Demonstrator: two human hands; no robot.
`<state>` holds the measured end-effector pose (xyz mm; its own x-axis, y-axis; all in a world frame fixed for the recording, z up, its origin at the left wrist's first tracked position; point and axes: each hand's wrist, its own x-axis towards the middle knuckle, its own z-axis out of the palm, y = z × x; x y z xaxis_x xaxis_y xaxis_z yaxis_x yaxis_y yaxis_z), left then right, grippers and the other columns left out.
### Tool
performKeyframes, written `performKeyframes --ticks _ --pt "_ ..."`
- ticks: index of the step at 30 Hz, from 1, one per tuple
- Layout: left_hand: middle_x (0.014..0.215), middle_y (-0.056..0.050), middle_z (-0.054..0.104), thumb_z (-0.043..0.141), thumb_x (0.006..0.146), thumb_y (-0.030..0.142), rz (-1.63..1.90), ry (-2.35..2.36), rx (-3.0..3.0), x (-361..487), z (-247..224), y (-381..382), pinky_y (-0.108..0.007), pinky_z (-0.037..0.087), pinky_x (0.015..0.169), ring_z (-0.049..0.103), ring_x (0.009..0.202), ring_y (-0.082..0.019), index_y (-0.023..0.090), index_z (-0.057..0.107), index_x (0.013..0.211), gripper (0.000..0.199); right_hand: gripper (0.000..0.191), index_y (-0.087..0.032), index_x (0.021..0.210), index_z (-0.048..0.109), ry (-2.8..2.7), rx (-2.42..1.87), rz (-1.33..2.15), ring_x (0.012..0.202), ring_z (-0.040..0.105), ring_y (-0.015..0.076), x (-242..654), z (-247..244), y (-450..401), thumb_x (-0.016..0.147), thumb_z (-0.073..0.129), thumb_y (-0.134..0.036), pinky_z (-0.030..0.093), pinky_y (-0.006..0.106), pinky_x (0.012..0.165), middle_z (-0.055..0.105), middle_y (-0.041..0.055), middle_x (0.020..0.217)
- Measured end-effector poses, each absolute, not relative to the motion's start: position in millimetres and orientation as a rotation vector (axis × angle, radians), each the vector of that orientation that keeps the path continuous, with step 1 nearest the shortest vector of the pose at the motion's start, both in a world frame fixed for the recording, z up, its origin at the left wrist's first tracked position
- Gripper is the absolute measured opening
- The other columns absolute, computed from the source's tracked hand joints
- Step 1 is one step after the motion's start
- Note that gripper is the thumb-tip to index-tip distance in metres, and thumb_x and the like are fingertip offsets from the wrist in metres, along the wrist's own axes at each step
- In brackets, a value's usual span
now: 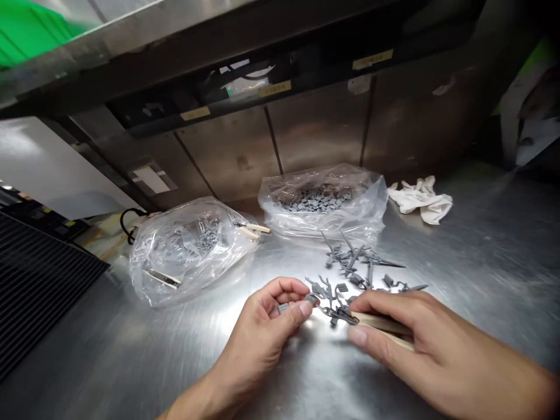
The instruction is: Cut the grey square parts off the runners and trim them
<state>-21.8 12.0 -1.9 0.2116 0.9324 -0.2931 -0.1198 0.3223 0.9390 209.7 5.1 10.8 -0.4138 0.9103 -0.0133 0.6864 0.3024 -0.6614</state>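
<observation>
In the head view, the left hand (266, 329) pinched a small grey part (311, 298) between thumb and forefinger, while a second grey piece (283, 307) showed against its curled fingers. The right hand (413, 338) had its thumb and fingers closed around the pale-handled pliers (380, 324), whose metal tips pointed left and reached to the grey part; whether they gripped it could not be told. Just beyond both hands, branching grey pieces (350, 259) lay scattered on the metal table (490, 256), some with long tapered spikes. Farther back stood a clear plastic bag (324, 224) holding many small grey bits, with a crumpled white cloth item (422, 200) to its right. To its left lay another clear bag (175, 251), with fewer bits in it, a second pair of pliers (254, 229) at its right edge and a slim blade-like tool (163, 279) on its near left side.
</observation>
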Motion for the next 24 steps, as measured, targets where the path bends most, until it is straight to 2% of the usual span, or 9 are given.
performKeyframes --ticks 6,13,24 --pt "0.086 0.001 0.068 0.084 0.077 0.034 0.907 1.140 0.966 -18.7 0.6 10.9 -0.021 0.042 0.065 0.054 0.069 -0.008 0.022 0.076 0.097 0.024 0.038 -0.025 0.080 0.062 -2.204 -1.434 0.822 0.088 0.069 0.0229 208.8 7.2 5.2 0.098 0.047 -0.056 0.049 0.030 0.056 0.074 0.0026 0.098" --pt "0.081 0.002 0.071 0.083 0.078 0.035 0.928 1.141 0.973 -18.9 0.9 11.1 -0.021 0.043 0.068 0.052 0.064 -0.007 0.025 0.080 0.095 0.020 0.031 -0.027 0.090 0.060 -2.175 -1.470 0.855 0.079 0.067 0.0189 205.7 10.0 4.4 0.098 0.048 -0.054 0.049 0.033 0.070 0.071 -0.0020 0.086" --pt "0.091 -0.002 0.078 0.082 0.078 0.036 0.934 1.191 1.022 -17.4 0.4 8.3 -0.028 0.048 0.082 0.065 0.087 -0.017 0.026 0.083 0.095 0.020 0.026 -0.031 0.108 0.064 -2.210 -1.424 0.695 0.076 0.068 0.0180 204.3 5.5 1.7 0.098 0.050 -0.050 0.049 0.031 0.064 0.072 -0.0017 0.090"
